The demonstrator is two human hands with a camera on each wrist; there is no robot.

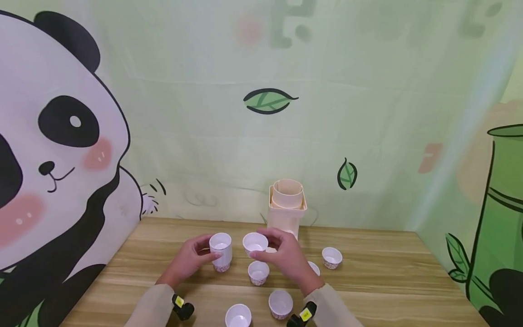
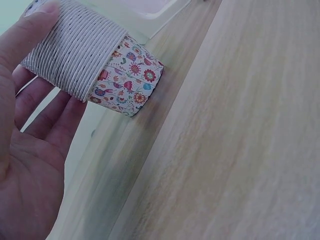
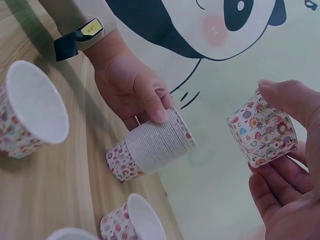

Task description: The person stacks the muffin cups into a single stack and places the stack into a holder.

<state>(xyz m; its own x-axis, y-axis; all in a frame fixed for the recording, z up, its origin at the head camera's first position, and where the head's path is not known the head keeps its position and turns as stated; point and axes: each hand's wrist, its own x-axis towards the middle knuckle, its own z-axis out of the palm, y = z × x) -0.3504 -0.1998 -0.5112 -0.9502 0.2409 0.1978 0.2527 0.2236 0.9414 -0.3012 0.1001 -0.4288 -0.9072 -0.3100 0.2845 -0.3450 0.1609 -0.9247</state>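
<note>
My left hand (image 1: 189, 256) grips a stack of nested paper cups (image 1: 221, 256) between thumb and fingers. The stack shows many white rims above a floral-printed base (image 2: 131, 80), and it leans in both wrist views. To its right, my right hand (image 1: 288, 255) pinches a floral paper cup (image 3: 265, 131) by its sides, thumb across from the fingers. That cup (image 1: 255, 245) is held apart from the stack, at about the same height in the head view. A loose paper cup (image 1: 258, 273) stands on the table just in front of my right hand.
More paper cups stand on the wooden table (image 1: 376, 286): one cup (image 1: 332, 258) at right, one cup (image 1: 280, 305) and another cup (image 1: 238, 316) nearer me, and one cup (image 1: 314, 268) partly behind my right wrist. A pale pink container (image 1: 287, 211) stands against the printed backdrop.
</note>
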